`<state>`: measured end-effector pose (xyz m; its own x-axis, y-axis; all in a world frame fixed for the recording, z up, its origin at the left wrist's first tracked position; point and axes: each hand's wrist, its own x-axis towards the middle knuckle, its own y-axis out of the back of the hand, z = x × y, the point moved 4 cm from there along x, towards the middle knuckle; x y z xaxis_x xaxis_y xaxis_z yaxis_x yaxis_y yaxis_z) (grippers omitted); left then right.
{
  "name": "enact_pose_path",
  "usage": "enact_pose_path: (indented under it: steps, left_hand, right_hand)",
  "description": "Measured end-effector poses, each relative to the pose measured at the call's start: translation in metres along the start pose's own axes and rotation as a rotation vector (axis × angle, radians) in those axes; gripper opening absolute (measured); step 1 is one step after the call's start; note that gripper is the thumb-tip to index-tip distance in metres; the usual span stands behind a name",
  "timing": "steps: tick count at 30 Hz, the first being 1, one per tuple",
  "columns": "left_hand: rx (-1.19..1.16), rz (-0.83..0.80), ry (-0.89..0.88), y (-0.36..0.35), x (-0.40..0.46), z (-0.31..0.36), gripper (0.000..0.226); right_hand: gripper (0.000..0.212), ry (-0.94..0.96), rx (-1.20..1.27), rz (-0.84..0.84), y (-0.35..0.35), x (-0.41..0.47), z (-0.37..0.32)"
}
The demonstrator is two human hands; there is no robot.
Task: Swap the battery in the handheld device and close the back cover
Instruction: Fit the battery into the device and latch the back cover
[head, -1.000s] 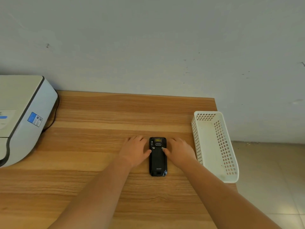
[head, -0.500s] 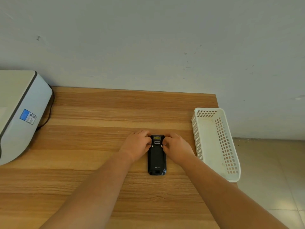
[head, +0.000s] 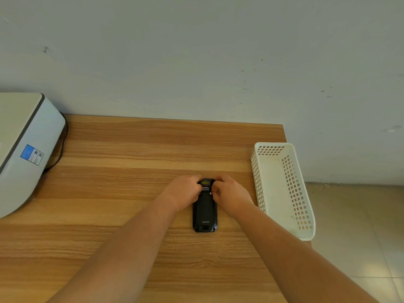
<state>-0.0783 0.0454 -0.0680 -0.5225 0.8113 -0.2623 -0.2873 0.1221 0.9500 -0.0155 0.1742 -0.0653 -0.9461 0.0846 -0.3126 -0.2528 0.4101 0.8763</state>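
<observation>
Far left on the worktop (head: 131,149): a grey-white machine (head: 24,149), partly cut off. Centre: black handheld device (head: 204,212) lying back-up, left hand (head: 183,192) and right hand (head: 231,194) curled onto its far end, fingertips at the two side latches. Best slid evenly together, device pressed flat. Latch positions too small to read. No spare battery visible. Right: empty white basket (head: 303,215).

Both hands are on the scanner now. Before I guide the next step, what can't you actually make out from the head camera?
- Latches at the far end of the black handheld device: covered by the fingers of the left hand and right hand.
- Battery: hidden under the back cover.
- Spare battery: none in view; the white perforated plastic basket shows a bare floor.
- Grey-white machine: cut off by the left edge.
- Its blue label: too small to read.
</observation>
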Motion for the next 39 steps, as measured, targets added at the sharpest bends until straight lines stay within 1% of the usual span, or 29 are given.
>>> enact_pose_path:
  steps: [8,14,21,25,27,30,34,36,39]
  left_hand:
    - [-0.084,0.029,-0.001,0.000,-0.002,-0.003,0.029]
    - [-0.084,0.052,-0.006,-0.002,0.000,-0.004,0.026]
    - [-0.030,-0.025,-0.055,0.000,0.005,-0.005,0.028]
    - [0.041,-0.069,-0.071,0.005,0.009,-0.008,0.020]
    - [0.037,-0.073,-0.065,0.008,0.011,-0.011,0.018]
    - [-0.036,-0.063,-0.048,0.010,0.008,-0.013,0.018]
    - [-0.186,-0.004,0.018,0.008,-0.005,-0.017,0.022]
    - [-0.258,-0.006,0.053,0.003,-0.012,-0.016,0.026]
    - [-0.337,-0.030,0.116,-0.002,-0.017,-0.013,0.035]
  right_hand:
    - [0.025,0.018,-0.079,-0.051,-0.001,0.006,-0.004]
    - [0.021,0.057,-0.163,-0.080,-0.004,0.009,-0.007]
    - [0.024,0.065,-0.173,-0.067,-0.006,0.008,-0.006]
    - [0.023,0.081,-0.176,-0.061,-0.008,0.007,-0.007]
    - [0.023,0.082,-0.187,-0.054,-0.010,0.007,-0.008]
    - [0.025,0.080,-0.190,-0.037,-0.009,0.006,-0.007]
    - [0.026,0.157,-0.185,-0.055,-0.007,0.007,-0.005]
    - [0.026,0.192,-0.190,-0.073,-0.007,0.009,-0.005]
    - [0.024,0.196,-0.200,-0.117,-0.008,0.014,-0.005]
